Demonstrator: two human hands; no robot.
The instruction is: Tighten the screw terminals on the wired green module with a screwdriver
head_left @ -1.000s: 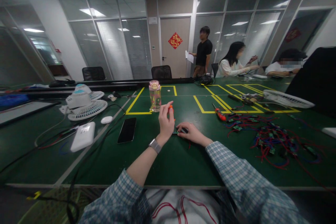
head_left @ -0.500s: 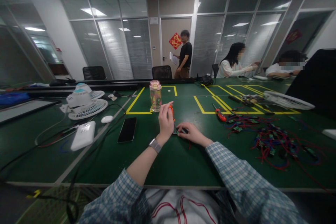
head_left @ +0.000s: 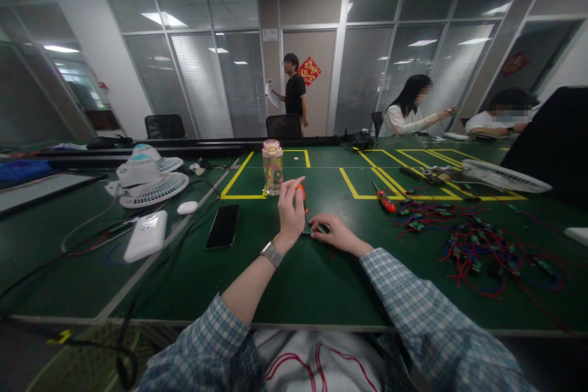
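Near the middle of the green table [head_left: 257,282], my left hand [head_left: 291,211] is closed round an upright orange-handled screwdriver [head_left: 301,191], its shaft pointing down. Below it lies a small green circuit board [head_left: 307,231] with a short red wire. My right hand [head_left: 334,234] pinches the board's right side with thumb and fingertips, flat on the table. The screwdriver's tip is by the board; whether they touch is too small to tell.
A bottle [head_left: 272,168] stands just behind my left hand. A phone [head_left: 223,226], white power bank [head_left: 146,236] and fan [head_left: 154,187] lie left. To the right are a red screwdriver [head_left: 386,202] and a pile of wired boards [head_left: 482,245]. People are beyond the table.
The standing person beyond the table has moved left, past the red door sign. My hands have hardly moved; more of the orange handle's top shows.
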